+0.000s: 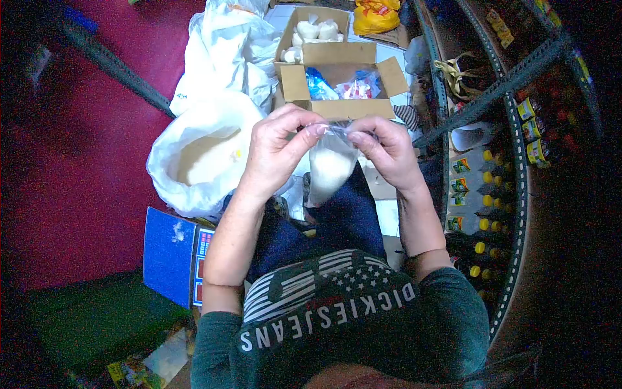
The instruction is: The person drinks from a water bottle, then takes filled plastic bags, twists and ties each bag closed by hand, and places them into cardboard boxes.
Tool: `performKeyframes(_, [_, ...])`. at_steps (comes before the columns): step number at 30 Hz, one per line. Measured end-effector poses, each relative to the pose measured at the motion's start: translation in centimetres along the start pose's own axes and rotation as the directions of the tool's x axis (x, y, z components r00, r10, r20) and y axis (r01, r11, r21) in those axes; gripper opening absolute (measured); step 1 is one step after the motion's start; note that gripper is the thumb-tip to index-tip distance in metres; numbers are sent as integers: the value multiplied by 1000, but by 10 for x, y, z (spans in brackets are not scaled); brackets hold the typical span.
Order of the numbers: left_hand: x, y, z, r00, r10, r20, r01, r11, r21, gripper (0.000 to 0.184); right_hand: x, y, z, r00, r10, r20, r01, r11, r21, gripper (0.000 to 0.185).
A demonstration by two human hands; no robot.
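A clear plastic bag point(330, 170) with white grainy contents hangs upright between my hands, over my lap. My left hand point(282, 146) pinches the left side of its top edge between thumb and fingers. On the other side, my right hand point(387, 150) pinches the right part of the same edge. The bag's top is stretched flat between the two pinches. Left of my left hand stands a large white sack point(172, 159), rolled open, with pale grains inside. Just beyond my hands is an open cardboard box point(350, 109) holding blue and pinkish plastic packets.
Behind the open box, another carton point(285, 40) holds several filled white bags. A yellow bag point(376, 16) lies at the back. A blue scale point(170, 256) is at my lower left. Shelves with bottles point(476, 194) run along the right, with a metal post point(492, 91) slanting across.
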State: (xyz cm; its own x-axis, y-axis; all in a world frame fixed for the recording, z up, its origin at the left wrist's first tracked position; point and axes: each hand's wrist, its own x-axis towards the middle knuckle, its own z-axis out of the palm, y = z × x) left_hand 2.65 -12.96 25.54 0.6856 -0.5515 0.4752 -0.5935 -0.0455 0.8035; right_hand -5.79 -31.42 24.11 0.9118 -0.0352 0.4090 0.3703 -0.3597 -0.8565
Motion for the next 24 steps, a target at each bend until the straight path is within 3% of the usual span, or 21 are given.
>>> performKeyframes(2, [-3,2,0,1000,16,13,-15,999,-52,11,-1,-3,2,992,123,26,-125,973,192,23])
performKeyframes(6, [-11,2,14,994,102,-30,-99,992,76,9,0,-8,11,986,86,144,-104,986,128,35])
performKeyframes(8, [-15,-1,19,987,152,-48,-143,977,158,7,-1,-6,15,985,95,143,-109,990,92,26])
performKeyframes(9, [-20,-9,17,988,154,-19,-150,981,124,20,1,-5,14,982,110,155,-120,991,56,24])
performKeyframes(11, [-29,-16,20,987,-67,-145,6,922,-388,35,7,-8,13,982,107,157,-95,992,-85,17])
performKeyframes(12, [-31,-17,20,969,-190,-158,54,786,-616,43,10,-11,13,983,97,154,-84,993,-85,16])
performKeyframes(13, [-29,-11,11,975,-183,-127,30,673,-739,62,13,-12,13,985,86,150,-74,994,-85,16])
performKeyframes(15, [-29,-27,4,992,-119,-47,75,836,-544,66,18,-17,14,989,58,136,-52,997,-51,14])
performKeyframes(16, [-31,-38,4,995,-100,-4,89,897,-432,68,22,-22,14,987,-38,158,50,996,-74,13])
performKeyframes(19, [-23,-21,4,909,-265,321,372,862,-344,58,36,-34,12,931,-272,243,311,941,-137,12])
performKeyframes(21, [-19,-19,7,908,-260,327,357,890,-283,41,42,-40,14,879,-354,319,424,886,-186,12])
performKeyframes(24, [-12,-10,5,922,-254,292,347,877,-332,34,52,-46,19,865,-400,304,467,864,-190,14])
